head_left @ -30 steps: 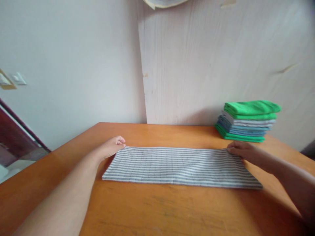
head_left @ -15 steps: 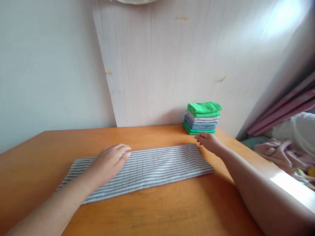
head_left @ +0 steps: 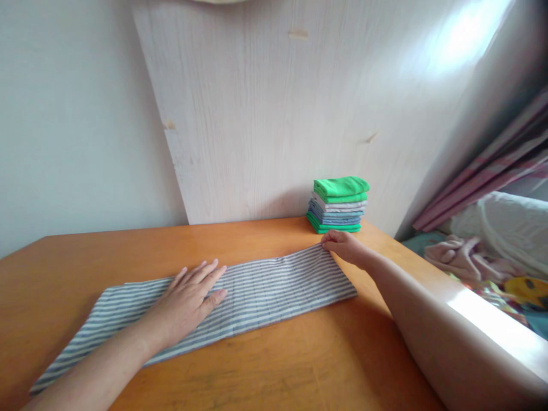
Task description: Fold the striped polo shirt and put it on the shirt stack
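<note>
Striped cloth (head_left: 274, 285), folded into a long narrow band, is laid flat on the orange wooden table (head_left: 274, 365), running from about 8 o'clock to 2 o'clock across the view. The left hand (head_left: 188, 299) is pressed palm down on the middle of the band, released, with the fingers spread and pointed towards 1 o'clock. The right hand (head_left: 342, 246) is set at the far corner of the band's 2 o'clock end, fingers curled onto the fabric; whether the corner is pinched cannot be told. A stack of folded cloths (head_left: 338, 204), green on top, is seen just beyond the right hand at 12 o'clock, against a pale wooden board (head_left: 274, 114). Bedding (head_left: 462, 257) is heaped off the table at 3 o'clock.
</note>
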Tool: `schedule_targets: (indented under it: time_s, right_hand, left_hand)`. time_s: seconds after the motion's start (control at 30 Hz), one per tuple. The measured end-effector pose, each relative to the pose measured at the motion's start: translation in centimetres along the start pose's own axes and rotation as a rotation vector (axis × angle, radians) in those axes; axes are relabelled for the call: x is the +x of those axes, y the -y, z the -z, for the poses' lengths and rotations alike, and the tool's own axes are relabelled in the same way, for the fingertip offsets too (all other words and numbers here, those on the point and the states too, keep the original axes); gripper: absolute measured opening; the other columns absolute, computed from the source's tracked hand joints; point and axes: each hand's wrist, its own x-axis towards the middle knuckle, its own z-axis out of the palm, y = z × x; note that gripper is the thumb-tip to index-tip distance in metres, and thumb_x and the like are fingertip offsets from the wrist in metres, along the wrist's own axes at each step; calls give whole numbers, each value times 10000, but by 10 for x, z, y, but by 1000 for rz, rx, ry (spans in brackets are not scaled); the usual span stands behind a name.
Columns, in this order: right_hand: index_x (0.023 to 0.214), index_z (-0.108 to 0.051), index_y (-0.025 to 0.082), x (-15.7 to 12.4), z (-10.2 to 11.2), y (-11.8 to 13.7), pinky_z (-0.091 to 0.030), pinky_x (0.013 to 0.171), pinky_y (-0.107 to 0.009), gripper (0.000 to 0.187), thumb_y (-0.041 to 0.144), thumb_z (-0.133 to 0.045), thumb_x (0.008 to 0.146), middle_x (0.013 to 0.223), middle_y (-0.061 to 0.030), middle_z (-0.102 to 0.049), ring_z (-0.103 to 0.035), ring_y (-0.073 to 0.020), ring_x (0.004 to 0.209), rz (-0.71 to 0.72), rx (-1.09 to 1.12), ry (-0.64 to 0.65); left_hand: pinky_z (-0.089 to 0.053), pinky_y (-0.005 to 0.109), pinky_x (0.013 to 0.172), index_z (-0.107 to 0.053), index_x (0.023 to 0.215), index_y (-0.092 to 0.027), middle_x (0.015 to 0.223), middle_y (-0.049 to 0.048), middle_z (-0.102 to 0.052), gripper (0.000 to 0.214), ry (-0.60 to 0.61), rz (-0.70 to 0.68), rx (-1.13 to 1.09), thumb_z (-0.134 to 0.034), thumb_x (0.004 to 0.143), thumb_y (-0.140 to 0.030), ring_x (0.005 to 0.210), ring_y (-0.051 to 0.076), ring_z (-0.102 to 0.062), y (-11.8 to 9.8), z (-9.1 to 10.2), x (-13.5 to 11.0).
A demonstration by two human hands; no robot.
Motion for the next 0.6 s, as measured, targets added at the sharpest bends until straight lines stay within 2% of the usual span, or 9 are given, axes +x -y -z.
schedule_targets:
  time_s: [0.13, 0.2, 0.3, 0.37, 0.47, 0.53, 0.6]
  right_hand:
    - [824, -675, 190, -1, -1, 1, -436, 640, -252, 177, 317, -564, 771, 758, -9, -674, -598, -169, 713, -37, -136, -27]
    - [895, -696, 189, -1, 1, 9, -457, 701, -274, 212, 326, -572, 790, 858, -39, -701, -622, -190, 779, -8, -210, -83]
    - [1003, -717, 201, -3, -1, 34, -473, 842, -304, 299, 348, -481, 894, 1036, -77, -717, -651, -218, 942, 136, -280, -137]
    - [1119, -703, 206, -7, -9, 51, -455, 953, -324, 410, 406, -378, 969, 1178, -88, -696, -630, -235, 1098, 248, -270, -48]
    - [1371, -564, 165, -15, -31, 61, -344, 1120, -414, 602, 549, -302, 989, 1439, -126, -531, -446, -286, 1361, 303, -318, 111]
    - [1473, -443, 153, -19, -46, 57, -258, 1171, -476, 707, 625, -295, 968, 1532, -129, -408, -313, -307, 1440, 286, -379, 164]
    - [1513, -373, 156, -20, -54, 50, -219, 1186, -495, 748, 652, -266, 964, 1565, -118, -349, -242, -303, 1467, 275, -408, 181]
  left_hand:
    - [-160, 519, 1186, -357, 1515, -309, 1585, 38, -317, 653, -12, 0, -18, -337, 947, -631, 1463, 291, -272, -4, 2, 0]
    - [-157, 528, 1184, -370, 1510, -304, 1583, 45, -322, 656, -21, 0, -22, -342, 944, -633, 1463, 297, -271, -8, 5, 0]
    - [-124, 529, 1191, -346, 1521, -291, 1597, 39, -285, 662, -29, -12, -4, -321, 952, -630, 1476, 289, -236, -13, 9, -1]
    - [-89, 530, 1195, -315, 1533, -293, 1609, 24, -250, 667, -20, -18, 13, -303, 958, -632, 1486, 284, -206, -14, 9, -2]
    - [-60, 551, 1189, -273, 1545, -308, 1618, 14, -214, 685, 22, 3, 15, -287, 954, -654, 1491, 295, -185, -11, 5, -4]
    - [-63, 559, 1184, -252, 1550, -315, 1621, 15, -206, 700, 46, 24, 6, -284, 947, -670, 1489, 304, -185, -7, 3, -4]
    - [-74, 555, 1182, -239, 1552, -318, 1620, 19, -211, 712, 54, 32, -4, -286, 942, -681, 1487, 305, -192, -5, 1, -4]
